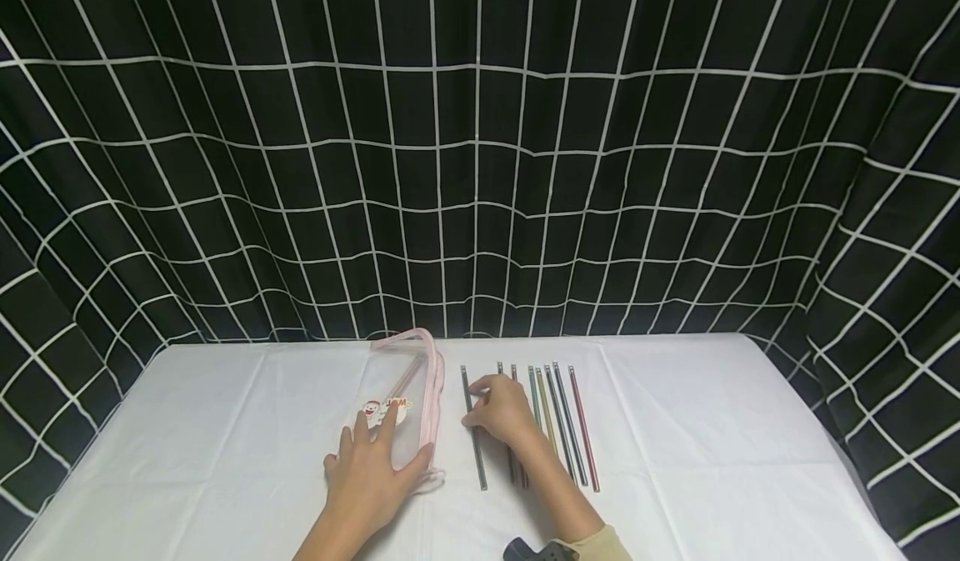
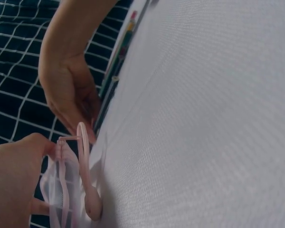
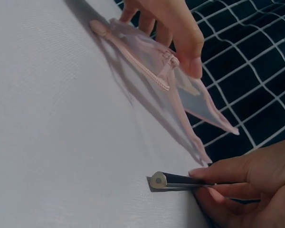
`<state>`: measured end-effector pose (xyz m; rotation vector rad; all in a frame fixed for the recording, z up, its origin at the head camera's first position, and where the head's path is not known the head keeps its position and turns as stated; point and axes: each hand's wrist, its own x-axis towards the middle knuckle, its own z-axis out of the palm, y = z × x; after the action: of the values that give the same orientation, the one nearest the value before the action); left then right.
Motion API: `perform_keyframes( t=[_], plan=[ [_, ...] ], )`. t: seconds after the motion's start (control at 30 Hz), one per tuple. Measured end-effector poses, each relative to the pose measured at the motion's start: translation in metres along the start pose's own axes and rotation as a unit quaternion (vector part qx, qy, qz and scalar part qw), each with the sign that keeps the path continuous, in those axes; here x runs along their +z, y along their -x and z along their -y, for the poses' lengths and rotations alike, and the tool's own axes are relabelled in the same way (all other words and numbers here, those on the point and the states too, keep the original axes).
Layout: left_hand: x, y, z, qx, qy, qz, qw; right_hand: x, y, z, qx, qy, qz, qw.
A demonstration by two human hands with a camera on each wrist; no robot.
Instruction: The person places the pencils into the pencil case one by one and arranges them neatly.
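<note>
head view: on the white-clothed table (image 1: 712, 428), the left hand (image 1: 367, 469) lies with fingers spread over a clear pouch (image 1: 430, 401) edged in pink, left of the table's middle, its top close to the far edge. something slim (image 1: 406, 378) shows through it. the right hand (image 1: 501, 411) pinches a dark pencil (image 1: 478, 461) near the table's middle, just beside the pouch. seven other pencils (image 1: 585, 432) lie in a row toward the right edge (the right hand and forearm hide parts of several). a black checked curtain (image 1: 480, 169) hangs beyond the far edge.

left wrist view: a pink loop (image 2: 81, 161) sticks out beside the pouch, near the left thumb.

right wrist view: the zip slider (image 3: 168, 61) sits by that thumb; the right fingers close round the pencil (whether it is clear of the cloth, i cannot tell).
</note>
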<state>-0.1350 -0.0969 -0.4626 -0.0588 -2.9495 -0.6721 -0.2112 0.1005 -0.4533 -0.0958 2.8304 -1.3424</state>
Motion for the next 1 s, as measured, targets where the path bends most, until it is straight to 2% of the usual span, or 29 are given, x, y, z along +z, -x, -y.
perform_keyframes(
  t=[0.77, 1.0],
  plan=[
    [-0.0016, -0.0003, 0.0001, -0.002, 0.004, 0.004, 1.0000, -0.0052, -0.0021, -0.0011, 0.046, -0.047, 0.026, 0.997],
    [-0.0020, -0.0004, -0.0003, -0.002, 0.003, 0.002, 1.0000, -0.0068, -0.0036, 0.0002, 0.037, -0.056, 0.023, 0.997]
  ],
)
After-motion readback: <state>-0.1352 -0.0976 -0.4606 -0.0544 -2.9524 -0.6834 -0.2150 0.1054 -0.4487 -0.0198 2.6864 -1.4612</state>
